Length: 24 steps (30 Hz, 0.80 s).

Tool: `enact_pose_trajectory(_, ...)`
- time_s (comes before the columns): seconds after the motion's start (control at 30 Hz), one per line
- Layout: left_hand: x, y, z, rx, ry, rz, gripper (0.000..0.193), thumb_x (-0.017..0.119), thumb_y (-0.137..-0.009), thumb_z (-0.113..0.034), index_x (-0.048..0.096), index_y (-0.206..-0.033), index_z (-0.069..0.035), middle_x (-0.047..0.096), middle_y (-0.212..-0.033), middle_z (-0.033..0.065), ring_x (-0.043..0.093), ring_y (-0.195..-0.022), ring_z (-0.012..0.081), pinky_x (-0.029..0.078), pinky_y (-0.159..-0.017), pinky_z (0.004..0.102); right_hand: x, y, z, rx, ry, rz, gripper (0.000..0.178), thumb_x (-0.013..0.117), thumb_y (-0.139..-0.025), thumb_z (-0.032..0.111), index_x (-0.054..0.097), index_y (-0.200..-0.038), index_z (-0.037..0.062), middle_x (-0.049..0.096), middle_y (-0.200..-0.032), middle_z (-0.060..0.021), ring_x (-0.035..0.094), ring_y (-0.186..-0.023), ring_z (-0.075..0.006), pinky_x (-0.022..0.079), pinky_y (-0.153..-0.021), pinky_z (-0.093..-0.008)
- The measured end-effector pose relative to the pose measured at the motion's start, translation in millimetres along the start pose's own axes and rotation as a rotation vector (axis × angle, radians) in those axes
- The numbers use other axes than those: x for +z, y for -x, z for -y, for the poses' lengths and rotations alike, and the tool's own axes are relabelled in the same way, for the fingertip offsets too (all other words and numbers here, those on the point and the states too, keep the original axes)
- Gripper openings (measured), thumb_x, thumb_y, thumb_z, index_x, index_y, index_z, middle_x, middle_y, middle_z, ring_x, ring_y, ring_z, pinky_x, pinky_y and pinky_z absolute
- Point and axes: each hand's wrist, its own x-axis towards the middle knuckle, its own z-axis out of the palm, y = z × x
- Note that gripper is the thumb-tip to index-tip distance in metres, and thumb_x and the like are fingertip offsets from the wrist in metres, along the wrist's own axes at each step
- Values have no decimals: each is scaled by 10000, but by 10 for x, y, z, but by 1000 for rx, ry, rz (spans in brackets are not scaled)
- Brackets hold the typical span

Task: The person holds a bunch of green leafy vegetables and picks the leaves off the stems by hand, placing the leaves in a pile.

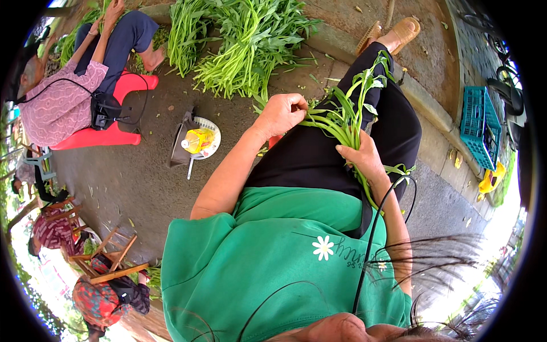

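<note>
A loose bunch of water spinach (pixel 345 126) lies across my lap, with long green stems and narrow leaves. My right hand (pixel 364 157) is closed around its stems, thumb on top. Thin stem ends trail below that hand toward my shirt. At the left end of the bunch, my left hand (pixel 283 117) has its fingers curled in a pinch on the stem tips. Its palm side is partly hidden. Both hands are above my black trousers (pixel 296 162).
A big heap of water spinach (pixel 245 51) lies on the ground ahead. To the left, a dustpan (pixel 181 139) and a white bowl (pixel 214 129) hold a yellow-labelled bottle (pixel 198 141). A person sits on a red stool (pixel 128 85). A blue crate (pixel 480 128) stands right.
</note>
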Motion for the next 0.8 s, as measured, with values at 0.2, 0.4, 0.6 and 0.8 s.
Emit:
enact_pose_trajectory(0.2,41,-25,-48,-29,104,-60,89,636,-776,-72,613,-844,-20,578,-681,-12,510,-606,44,441,-568,214,-2,-2,17,-1,-3,6,415,697,-757,144,511,-1088,-21,516,-672,-4,483,-514,-81,405,-457,-234)
enact_pose_trajectory(0.4,64,-1,10,17,37,-103,73,611,-785,-62,595,-837,-14,573,-691,-6,506,-627,59,445,-590,222,-10,-8,7,-1,11,4,407,704,-755,149,510,-1072,-16,517,-675,-5,484,-514,-81,410,-458,-232)
enact_pose_trajectory(0.6,71,18,92,12,51,-72,87,591,-793,-57,577,-865,-10,568,-719,-5,503,-642,65,447,-605,232,-5,-5,8,-15,-2,3,397,705,-758,147,510,-1066,-11,511,-668,-2,482,-511,-80,412,-457,-230)
enact_pose_trajectory(0.8,67,38,131,-33,69,-41,91,590,-798,-48,577,-877,-6,568,-728,-7,509,-659,62,452,-619,231,7,4,31,-19,-5,5,407,706,-763,135,511,-1087,-16,506,-658,8,460,-495,-68,380,-444,-216)
